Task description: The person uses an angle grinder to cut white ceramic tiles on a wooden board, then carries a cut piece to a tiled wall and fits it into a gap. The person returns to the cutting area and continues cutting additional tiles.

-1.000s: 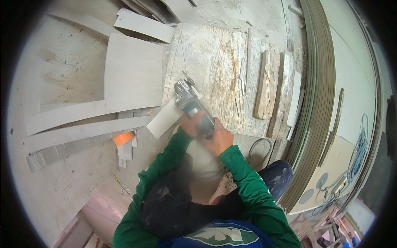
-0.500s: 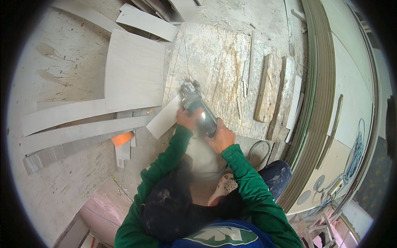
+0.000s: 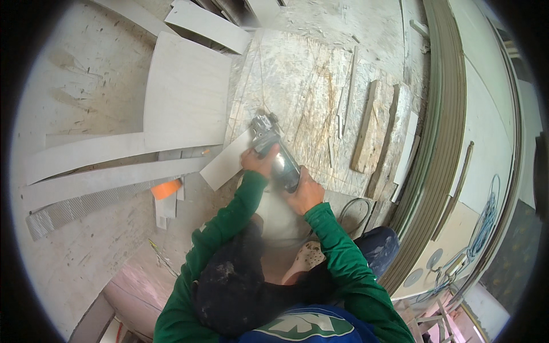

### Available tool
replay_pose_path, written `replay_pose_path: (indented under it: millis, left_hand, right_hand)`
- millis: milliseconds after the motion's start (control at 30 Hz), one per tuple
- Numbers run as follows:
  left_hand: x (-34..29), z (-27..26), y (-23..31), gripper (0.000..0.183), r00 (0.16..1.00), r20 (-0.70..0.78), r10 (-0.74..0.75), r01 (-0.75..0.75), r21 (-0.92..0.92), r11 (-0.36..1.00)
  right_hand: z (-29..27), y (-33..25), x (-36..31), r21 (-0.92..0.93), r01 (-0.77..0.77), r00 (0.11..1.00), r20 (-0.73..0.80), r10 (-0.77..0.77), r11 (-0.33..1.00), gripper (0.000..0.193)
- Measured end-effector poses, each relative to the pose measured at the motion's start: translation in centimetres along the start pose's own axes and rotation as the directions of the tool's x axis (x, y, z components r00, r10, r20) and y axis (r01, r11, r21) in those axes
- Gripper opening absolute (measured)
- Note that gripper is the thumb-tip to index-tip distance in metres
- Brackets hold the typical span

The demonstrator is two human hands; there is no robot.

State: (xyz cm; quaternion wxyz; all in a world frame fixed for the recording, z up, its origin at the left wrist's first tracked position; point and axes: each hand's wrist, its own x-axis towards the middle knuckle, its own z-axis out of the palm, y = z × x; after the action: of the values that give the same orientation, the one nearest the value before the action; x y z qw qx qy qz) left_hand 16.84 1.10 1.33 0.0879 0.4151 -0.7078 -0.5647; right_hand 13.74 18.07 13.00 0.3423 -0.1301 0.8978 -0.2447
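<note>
An angle grinder (image 3: pixel 285 169) with a metal head and dark body is in both my hands, over a scratched, dusty work board (image 3: pixel 294 74). My left hand (image 3: pixel 261 160) is wrapped round it just behind the head. Further back, my right hand (image 3: pixel 306 191) grips the rear of the body. A pale flat strip (image 3: pixel 222 168) slants under the head and beside my left hand. The grinder's disc is hard to make out, and haze hangs around my hands and lap.
Pale cut panels (image 3: pixel 187 94) and an orange piece (image 3: pixel 166 189) lie at left. On the right are two worn wood blocks (image 3: pixel 367 128), a long stack of boards (image 3: pixel 436 108) and coiled blue cable (image 3: pixel 481 228). A cord (image 3: pixel 355 214) loops near my right knee.
The view has shifted slightly, so the surroundings sit a little differently. Both hands keep their hold on the grinder, whose head stays at nearly the same spot by the strip.
</note>
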Motion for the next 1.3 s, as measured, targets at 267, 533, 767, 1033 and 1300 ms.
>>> replay_pose_path:
  millis: [267,533,767,1033,1300]
  left_hand:
    - [-0.3,-0.8,2.9,0.065,0.99,0.073,-0.121,0.1,0.247,0.964]
    - [0.3,-1.6,2.1,0.074,0.98,0.157,-0.124,0.126,-0.006,0.992]
    - [1.1,-2.9,3.4,0.084,0.95,0.241,-0.201,0.143,0.238,0.961]
    - [1.6,-3.4,4.6,0.078,0.924,0.332,-0.188,0.137,0.171,0.976]
    - [1.8,-2.5,4.1,0.071,0.939,0.315,-0.139,0.109,0.109,0.988]
  right_hand:
    - [0.1,0.7,0.2,-0.032,0.005,1.0,-0.028,-0.006,0.999,0.066]
    - [0.3,0.2,0.5,-0.029,0.024,0.998,-0.051,-0.025,0.999,0.068]
    - [0.2,0.1,0.6,-0.013,0.022,0.999,-0.047,-0.023,1.0,0.066]
    - [-0.6,-0.8,0.3,-0.015,-0.011,0.999,-0.033,0.011,1.0,0.066]
    - [-0.2,0.3,0.7,-0.024,-0.012,1.0,-0.022,0.012,1.0,0.068]
